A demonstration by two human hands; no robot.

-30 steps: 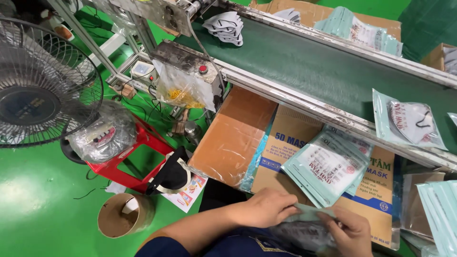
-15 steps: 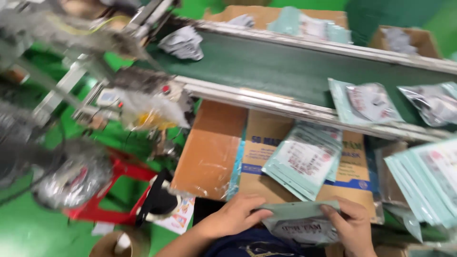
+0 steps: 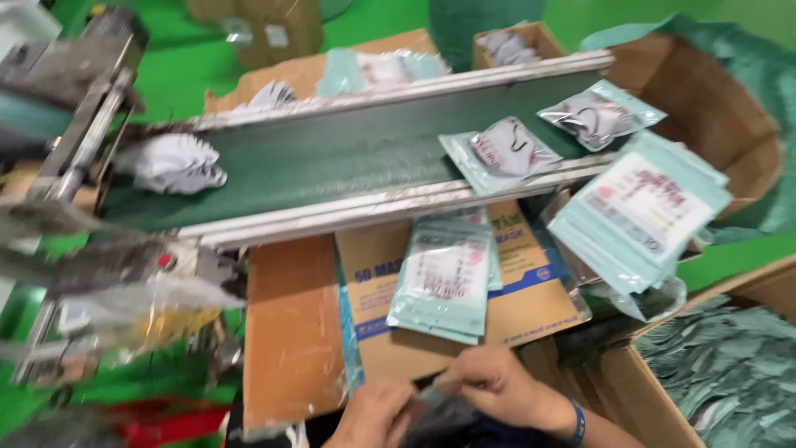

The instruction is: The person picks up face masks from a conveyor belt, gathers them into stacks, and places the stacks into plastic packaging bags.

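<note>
Here, both hands meet low in the view over a small packet [image 3: 433, 405], dark and blurred, so its contents cannot be told. The left hand [image 3: 373, 415] curls its fingers [image 3: 396, 408] against the packet's near edge; the right hand [image 3: 497, 386] pinches the far edge from above, a blue wristband [image 3: 578, 421] on that wrist. Both are clenched on the packet, which sits just in front of the flattened cardboard sheet [image 3: 448, 332].

Handling such a slippery film pouch well probably calls for a grip at opposite edges, with the film kept flat so nothing bunches.

A short stack of pale teal pouches [image 3: 439, 278] lies on the cardboard sheet, and a taller stack [image 3: 643, 211] leans to its right. On the green conveyor belt [image 3: 332, 162] ride two filled pouches [image 3: 506, 153], well apart from a loose white bundle [image 3: 174, 163] at the belt's left end. An open carton [image 3: 630, 390] at lower right holds a heap of teal-green pieces [image 3: 730, 365]. A big cardboard box [image 3: 730, 133] beyond it shows only a green lining. Small boxes behind the belt hold pale items, too blurred to tell.
</note>
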